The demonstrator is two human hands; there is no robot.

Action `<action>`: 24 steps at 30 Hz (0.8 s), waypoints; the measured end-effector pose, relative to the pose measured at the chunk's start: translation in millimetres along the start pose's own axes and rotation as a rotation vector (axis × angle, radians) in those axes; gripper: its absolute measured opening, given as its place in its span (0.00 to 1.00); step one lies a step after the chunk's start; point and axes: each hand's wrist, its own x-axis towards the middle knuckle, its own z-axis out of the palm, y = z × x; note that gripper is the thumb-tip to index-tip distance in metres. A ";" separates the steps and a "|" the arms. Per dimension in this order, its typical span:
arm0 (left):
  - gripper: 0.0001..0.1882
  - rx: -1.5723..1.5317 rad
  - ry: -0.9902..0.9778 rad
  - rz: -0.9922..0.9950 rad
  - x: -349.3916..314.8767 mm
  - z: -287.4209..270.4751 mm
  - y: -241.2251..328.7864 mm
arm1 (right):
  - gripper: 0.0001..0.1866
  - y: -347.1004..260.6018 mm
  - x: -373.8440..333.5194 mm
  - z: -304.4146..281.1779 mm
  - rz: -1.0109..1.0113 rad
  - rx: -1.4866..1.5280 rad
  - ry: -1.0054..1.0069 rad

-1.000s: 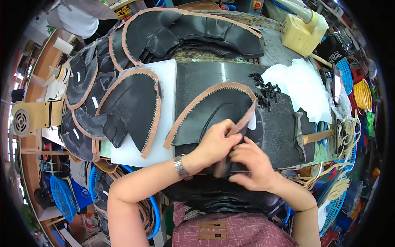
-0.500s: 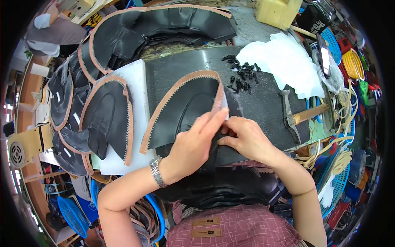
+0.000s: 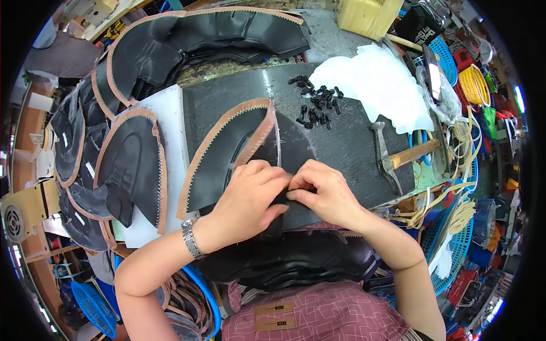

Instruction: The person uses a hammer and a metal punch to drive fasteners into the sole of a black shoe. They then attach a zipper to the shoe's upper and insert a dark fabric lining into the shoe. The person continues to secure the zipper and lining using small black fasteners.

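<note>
A curved black leather piece lies on the dark work slab, with brown toothed trim along its edge. Part of the trimmed edge is folded back toward the left, baring a black underside. My left hand, with a metal watch above it, presses on the folded part near its lower end. Thumb and index finger of my right hand pinch together beside the left fingertips, at the leather's near end. What sits between the right fingertips is too small and dark to make out. Several small black pieces lie scattered beyond my hands.
A hammer rests at the slab's right, near white sheets. On the left, a similar trimmed piece lies on a white board. More black pieces line the back. A yellowish block stands far right.
The trimmed edge is folded further left. My left hand has slid down and away from the trim, fingers lower. The whole view has shifted slightly.
</note>
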 end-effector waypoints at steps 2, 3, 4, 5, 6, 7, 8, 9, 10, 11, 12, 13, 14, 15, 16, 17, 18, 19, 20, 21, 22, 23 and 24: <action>0.13 -0.060 0.065 -0.042 -3.6 9.7 -5.1 | 0.05 5.9 -2.4 -4.3 -0.096 0.132 0.025; 0.10 -0.090 0.097 -0.064 -4.4 14.3 -8.0 | 0.06 12.8 1.3 -12.6 -0.123 0.045 0.118; 0.07 -0.129 0.129 -0.107 -6.2 18.0 -9.2 | 0.06 21.3 10.5 -20.3 -0.089 -0.024 0.263; 0.07 -0.152 0.146 -0.126 -6.4 19.6 -8.7 | 0.06 27.3 20.2 -30.7 -0.048 -0.101 0.417; 0.07 -0.175 0.163 -0.145 -6.5 21.1 -8.2 | 0.07 29.0 30.9 -43.4 0.009 -0.223 0.404; 0.07 -0.196 0.178 -0.160 -5.4 22.2 -7.5 | 0.08 30.4 40.9 -54.8 0.066 -0.345 0.395; 0.07 -0.197 0.196 -0.171 -2.9 25.2 -5.0 | 0.09 36.0 48.1 -61.9 0.083 -0.377 0.306; 0.07 -0.199 0.215 -0.182 -0.4 29.3 -1.0 | 0.10 41.8 54.0 -67.5 0.100 -0.407 0.216; 0.07 -0.199 0.235 -0.203 -0.5 32.2 1.7 | 0.11 46.0 57.6 -69.7 0.113 -0.432 0.118; 0.07 -0.204 0.236 -0.209 0.6 32.1 3.1 | 0.12 47.6 57.7 -74.0 0.167 -0.419 0.091; 0.07 -0.209 0.236 -0.214 2.7 30.5 4.6 | 0.12 47.2 56.6 -80.1 0.222 -0.408 0.065; 0.07 -0.212 0.241 -0.229 2.2 29.9 4.0 | 0.13 45.9 58.2 -82.3 0.270 -0.393 0.029; 0.07 -0.214 0.247 -0.228 0.7 30.5 2.8 | 0.12 40.8 54.9 -82.2 0.289 -0.349 0.031; 0.07 -0.216 0.253 -0.227 -1.0 31.1 1.7 | 0.11 33.7 48.2 -78.0 0.315 -0.091 0.063; 0.07 -0.219 0.262 -0.225 -2.2 31.4 0.4 | 0.11 24.8 39.3 -71.0 0.339 0.165 0.093; 0.07 -0.212 0.265 -0.219 -2.8 32.4 -1.1 | 0.10 19.2 28.9 -61.8 0.365 0.424 0.126; 0.06 -0.205 0.269 -0.214 -3.3 32.9 -2.5 | 0.10 19.1 19.2 -48.0 0.319 0.449 0.112; 0.06 -0.201 0.268 -0.201 -3.2 33.1 -2.2 | 0.11 17.7 8.0 -34.7 0.276 0.472 0.107; 0.06 -0.214 0.269 -0.200 -2.2 33.2 -1.8 | 0.10 11.7 -0.3 -25.8 0.163 0.209 0.129; 0.06 -0.227 0.270 -0.200 -1.4 33.4 -1.4 | 0.09 17.8 -7.1 -14.9 0.009 0.032 0.171; 0.06 -0.235 0.279 -0.209 -1.7 32.8 -0.8 | 0.09 17.5 -9.5 -15.9 -0.124 -0.159 0.177; 0.06 -0.244 0.275 -0.208 -1.2 31.8 -0.6 | 0.09 17.0 -11.3 -17.8 -0.258 -0.350 0.180; 0.06 -0.254 0.271 -0.208 0.1 30.7 -0.8 | 0.10 14.4 -12.5 -19.5 -0.215 -0.378 0.138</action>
